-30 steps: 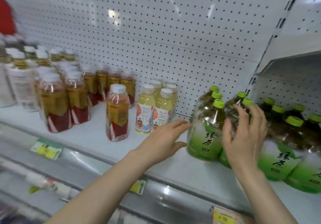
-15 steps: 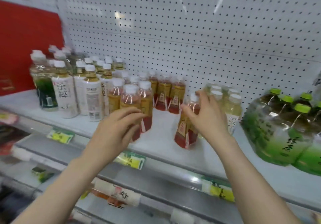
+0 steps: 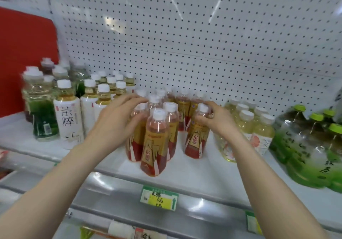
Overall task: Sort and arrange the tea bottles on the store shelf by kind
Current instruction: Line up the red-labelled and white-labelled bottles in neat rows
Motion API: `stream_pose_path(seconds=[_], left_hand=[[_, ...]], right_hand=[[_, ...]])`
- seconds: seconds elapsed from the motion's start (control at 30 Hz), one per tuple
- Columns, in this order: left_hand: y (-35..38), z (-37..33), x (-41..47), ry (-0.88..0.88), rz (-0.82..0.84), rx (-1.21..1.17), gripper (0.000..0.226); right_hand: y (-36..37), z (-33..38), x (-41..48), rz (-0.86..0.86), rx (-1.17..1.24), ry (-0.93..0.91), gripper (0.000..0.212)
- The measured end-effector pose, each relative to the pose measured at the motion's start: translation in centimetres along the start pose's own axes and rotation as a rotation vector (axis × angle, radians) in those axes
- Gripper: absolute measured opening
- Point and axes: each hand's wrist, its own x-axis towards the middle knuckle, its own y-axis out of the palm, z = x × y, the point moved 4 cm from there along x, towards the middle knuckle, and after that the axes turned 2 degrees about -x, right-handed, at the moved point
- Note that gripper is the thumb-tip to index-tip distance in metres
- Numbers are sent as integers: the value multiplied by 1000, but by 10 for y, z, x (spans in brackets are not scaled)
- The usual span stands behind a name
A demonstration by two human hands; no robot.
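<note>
Left hand [image 3: 113, 123] half-hides the red-label bottle [image 3: 134, 150] it grasps; right hand [image 3: 217, 119] grips the lone bottle [image 3: 196, 140] by its neck.

One wide-angle view from the person's head faces forward and down at the shelf [image 3: 194, 172] from close by. Pegboard [image 3: 203, 35] fills 12 o'clock, the price rail [image 3: 129, 198] crosses toward 6 o'clock, and red-label tea bottles [image 3: 156, 142] stand at centre.

white pegboard [image 3: 203, 35], red panel [image 3: 24, 53], price tag [image 3: 159, 198]
</note>
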Motion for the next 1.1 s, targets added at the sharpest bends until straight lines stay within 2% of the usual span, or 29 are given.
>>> stream_pose_path(seconds=[0.23, 0.3, 0.4, 0.47, 0.57, 0.6, 0.67, 0.73, 0.87, 0.97, 1.1], left_hand=[[25, 31, 26, 10, 33, 0, 40], [31, 34, 26, 43, 40, -12, 47], [37, 37, 23, 50, 18, -41, 42], [40, 40, 22, 41, 1, -38, 40], [41, 42, 24, 43, -7, -72, 37], [40, 42, 26, 36, -4, -98, 35], [41, 40, 28, 39, 14, -144, 34], [44, 37, 30, 44, 51, -167, 34], [46, 40, 31, 40, 56, -230, 36], [50, 43, 30, 40, 39, -259, 35], [54, 44, 29, 29, 21, -306, 33]], right_hand=[[59, 18, 90, 89, 20, -66, 72], [69, 21, 104, 115, 3, -103, 73], [79, 17, 108, 113, -30, -122, 74], [77, 17, 98, 59, -33, -132, 74], [56, 34, 66, -167, 73, -215, 55], [51, 44, 53, -156, 124, -242, 51], [55, 59, 30, 47, 152, -273, 53], [62, 61, 14, 191, 119, -225, 46], [35, 38, 10, 54, -23, -102, 37], [20, 14, 16, -14, -40, 7, 44], [18, -1, 51, -73, -150, 48, 52]])
